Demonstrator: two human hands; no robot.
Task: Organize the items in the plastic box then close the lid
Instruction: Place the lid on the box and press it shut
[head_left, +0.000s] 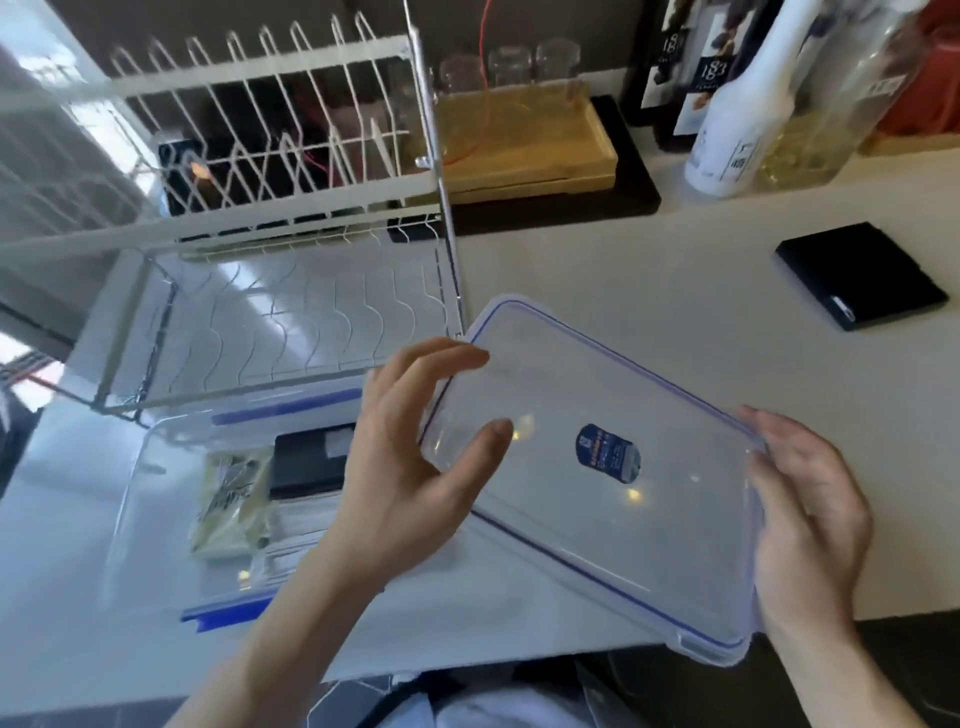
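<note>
Holding a clear rectangular plastic lid with a thin blue seal line (587, 457) tilted above the pale smooth bench (649, 270), near its front edge and to the right of the box. Gripped at both short ends: left hand (405, 467) curled over the near-left end, thumb on top of the glossy panel, fingers (441, 353) spread along the far rim; right hand (810, 509) clasping the right end, fingers (763, 421) wrapped over the edge. Rounded corners, a hinged flap on the lower rim, and a small dark blue oval sticker (608, 453) in the middle of the transparent sheet.

Just left and below, partly behind the left wrist, a clear rectangular plastic box with blue clip flaps (156, 467), open on top and resting on the bench. Inside, side by side: a flat yellowish crinkled packet with black print (228, 499), a black flat rectangular item (311, 457) touching it on the right, and some pale flat sheets beneath, too blurred to tell apart.

Behind the box, a white-coated wire dish rack (270, 156) with looped prongs above and a wavy wire tray below. Further right, a shallow light wooden tray on a black base (524, 150), bearing upturned clear drinking glasses (509, 67). At the far right, a tall white matte bottle (727, 135) beside a clear glass bottle of yellowish liquid (810, 140). Well apart on the bench's right side, a flat black square case (862, 275), smooth and matte.
</note>
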